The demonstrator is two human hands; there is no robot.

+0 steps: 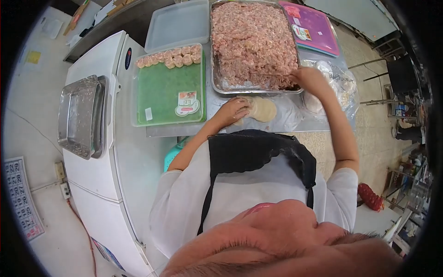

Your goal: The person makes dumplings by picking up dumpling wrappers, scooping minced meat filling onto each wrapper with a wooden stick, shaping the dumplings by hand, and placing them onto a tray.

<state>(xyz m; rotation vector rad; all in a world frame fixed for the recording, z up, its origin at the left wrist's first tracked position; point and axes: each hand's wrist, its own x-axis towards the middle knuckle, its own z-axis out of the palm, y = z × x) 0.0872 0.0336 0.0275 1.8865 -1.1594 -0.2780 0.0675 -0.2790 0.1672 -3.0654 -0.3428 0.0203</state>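
Observation:
My left hand (234, 111) is closed at the left end of a pile of thin round dough wrappers (264, 110), its fingers curled over a wrapper. My right hand (310, 79) reaches over the near right corner of a deep metal tray heaped with ground meat (256, 41). Its fingers are pinched together at the meat; a thin line by the fingertips may be a tool, but I cannot make it out. Left of the tray, a green-bottomed plastic container (161, 92) holds rows of filled dumplings (177, 57) along its far side.
A translucent container (179, 25) lies behind the green one. Purple lids or trays (318, 27) sit right of the meat, and plastic bags (339, 85) lie at the table's right. At left, empty metal trays (78, 115) rest on a white fridge (92, 171).

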